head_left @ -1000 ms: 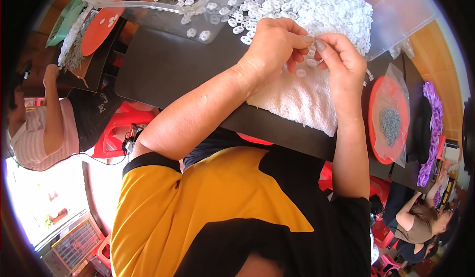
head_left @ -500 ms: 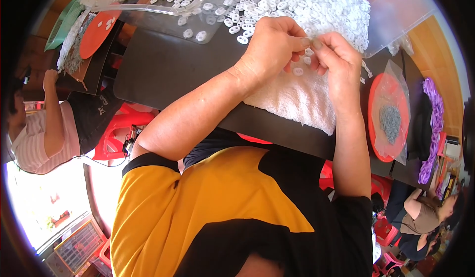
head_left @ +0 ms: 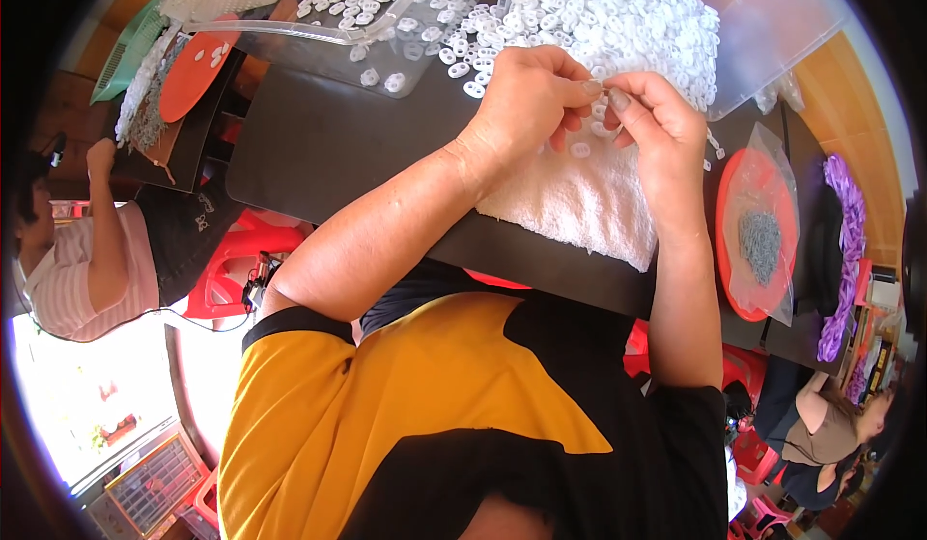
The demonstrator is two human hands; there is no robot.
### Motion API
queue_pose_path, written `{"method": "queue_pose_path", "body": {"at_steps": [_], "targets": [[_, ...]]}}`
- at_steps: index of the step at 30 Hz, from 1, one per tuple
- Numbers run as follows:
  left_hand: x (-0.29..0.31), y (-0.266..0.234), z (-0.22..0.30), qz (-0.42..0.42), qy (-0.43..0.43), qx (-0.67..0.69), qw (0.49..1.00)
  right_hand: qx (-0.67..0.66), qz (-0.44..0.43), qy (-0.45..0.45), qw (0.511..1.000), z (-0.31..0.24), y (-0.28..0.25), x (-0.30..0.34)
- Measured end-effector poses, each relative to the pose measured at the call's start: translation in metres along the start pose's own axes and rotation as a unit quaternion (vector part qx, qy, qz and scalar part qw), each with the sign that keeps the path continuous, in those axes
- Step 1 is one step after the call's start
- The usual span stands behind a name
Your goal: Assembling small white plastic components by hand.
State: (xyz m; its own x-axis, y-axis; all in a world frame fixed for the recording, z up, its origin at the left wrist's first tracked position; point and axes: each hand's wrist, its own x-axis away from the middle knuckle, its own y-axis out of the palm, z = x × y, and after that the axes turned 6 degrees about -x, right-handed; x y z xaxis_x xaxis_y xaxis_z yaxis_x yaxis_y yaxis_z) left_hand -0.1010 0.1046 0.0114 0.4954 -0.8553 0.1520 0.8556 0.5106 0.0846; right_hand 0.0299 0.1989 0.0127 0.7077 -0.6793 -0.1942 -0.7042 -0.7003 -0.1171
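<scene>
"Who's holding what?"
"Over the towel [head_left: 576, 195], left hand [head_left: 537, 91] and right hand [head_left: 666, 120] pinch narrowly on a piece [head_left: 603, 87] too small to identify."
"Progress?"
"Ongoing, I'd judge; what's finished I can't tell. White two-holed ovals [head_left: 618, 28] heap beyond the towel, more in the clear bin [head_left: 299, 29] left of it."

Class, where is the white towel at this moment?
In the head view, the towel is right of centre on the dark table, below the left hand and right hand, with the white pieces heaped beyond it.
</scene>
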Motion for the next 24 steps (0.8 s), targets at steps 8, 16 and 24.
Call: {"method": "queue_pose_path", "body": {"at_steps": [8, 16, 24], "targets": [[0.001, 0.003, -0.001, 0.005, 0.001, -0.03, 1.0, 0.068, 0.015, -0.039, 0.997, 0.004, 0.005, 0.001], [0.002, 0.006, -0.004, 0.022, 0.013, 0.033, 0.999, 0.062, 0.077, -0.047, 0.994, 0.017, 0.011, -0.001], [0.001, 0.002, -0.001, 0.032, 0.033, 0.092, 0.995, 0.021, 0.113, -0.107, 0.988, 0.015, 0.004, -0.002]]}}
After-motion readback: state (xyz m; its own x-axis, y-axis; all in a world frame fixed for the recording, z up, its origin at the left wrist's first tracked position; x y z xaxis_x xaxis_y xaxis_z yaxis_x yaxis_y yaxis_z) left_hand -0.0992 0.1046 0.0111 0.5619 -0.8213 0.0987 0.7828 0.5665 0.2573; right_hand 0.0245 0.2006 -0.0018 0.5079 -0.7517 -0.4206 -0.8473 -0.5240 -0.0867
